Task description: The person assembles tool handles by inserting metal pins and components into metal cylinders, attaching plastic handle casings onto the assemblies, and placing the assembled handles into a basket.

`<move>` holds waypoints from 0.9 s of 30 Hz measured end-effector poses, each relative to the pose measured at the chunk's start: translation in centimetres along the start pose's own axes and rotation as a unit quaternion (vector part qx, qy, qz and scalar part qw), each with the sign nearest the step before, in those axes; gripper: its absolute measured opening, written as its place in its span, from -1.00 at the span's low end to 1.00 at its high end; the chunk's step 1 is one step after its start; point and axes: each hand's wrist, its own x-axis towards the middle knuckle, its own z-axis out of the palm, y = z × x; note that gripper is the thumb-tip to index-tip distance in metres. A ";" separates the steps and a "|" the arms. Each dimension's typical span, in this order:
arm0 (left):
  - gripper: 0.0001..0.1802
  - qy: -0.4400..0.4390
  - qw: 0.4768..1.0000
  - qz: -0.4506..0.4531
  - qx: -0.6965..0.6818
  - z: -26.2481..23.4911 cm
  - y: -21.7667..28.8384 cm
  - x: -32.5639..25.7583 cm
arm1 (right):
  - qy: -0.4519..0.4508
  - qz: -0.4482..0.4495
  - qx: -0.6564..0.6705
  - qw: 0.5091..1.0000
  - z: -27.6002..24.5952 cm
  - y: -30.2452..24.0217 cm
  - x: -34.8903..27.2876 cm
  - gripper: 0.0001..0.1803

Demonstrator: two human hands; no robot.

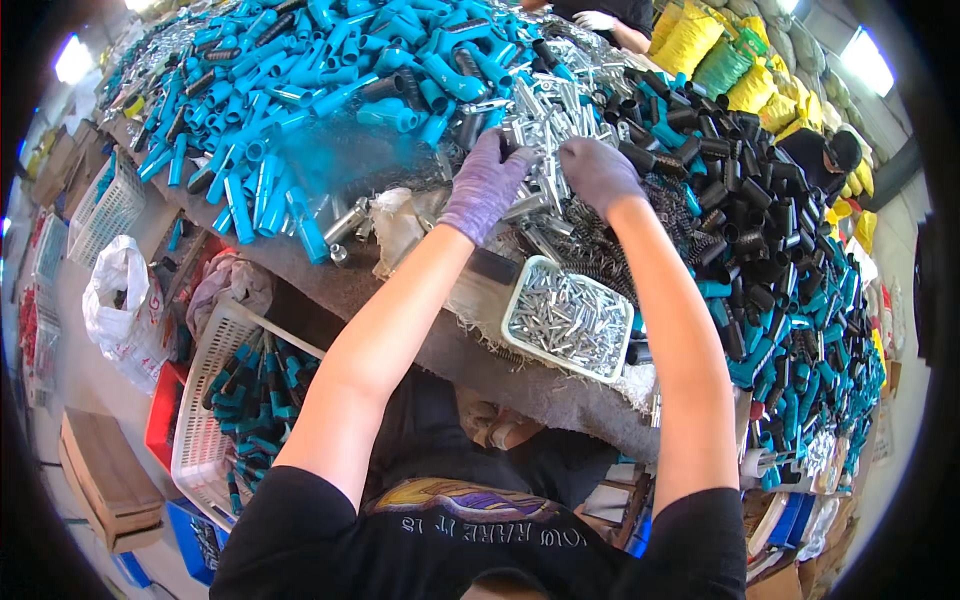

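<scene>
My left hand, in a purple glove, is at the near edge of a pile of silver metal tubes. Its thumb and fingers curl around something too small to make out. To its right my right hand, gloved the same way, has its fingers bent closed over the same pile; what they hold is hidden. Dark coil springs lie beneath my right wrist. Between my forearms stands a pale green tray full of small silver pins.
Teal plastic sleeves heap up at the far left, black sleeves at the right. A white basket of teal-and-black pieces stands at the lower left, near a white plastic bag. Another person's gloved hand shows at the far side.
</scene>
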 end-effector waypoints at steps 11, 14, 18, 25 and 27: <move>-0.40 -0.084 0.907 -0.092 -0.403 -5.4 0.3 -5.1 | 0.001 0.038 -0.073 0.997 4.1 0.4 7.9 -0.60; -0.47 -0.077 0.854 -0.195 -0.477 -6.0 -0.4 -6.3 | 0.120 0.041 0.053 0.991 -0.1 -1.4 3.2 -0.62; -0.73 -0.035 0.737 -0.315 -0.598 -5.2 -1.7 -7.1 | 0.123 -0.022 0.543 0.831 -4.3 -1.4 -6.1 -0.77; -0.74 -0.102 0.589 -0.303 -0.742 -3.8 0.9 -9.3 | 0.096 -0.024 0.541 0.835 -2.9 -1.8 -14.4 -0.79; -0.72 -0.116 0.616 -0.304 -0.717 -4.6 2.9 -12.0 | 0.043 -0.028 0.514 0.856 -1.1 -2.5 -16.2 -0.82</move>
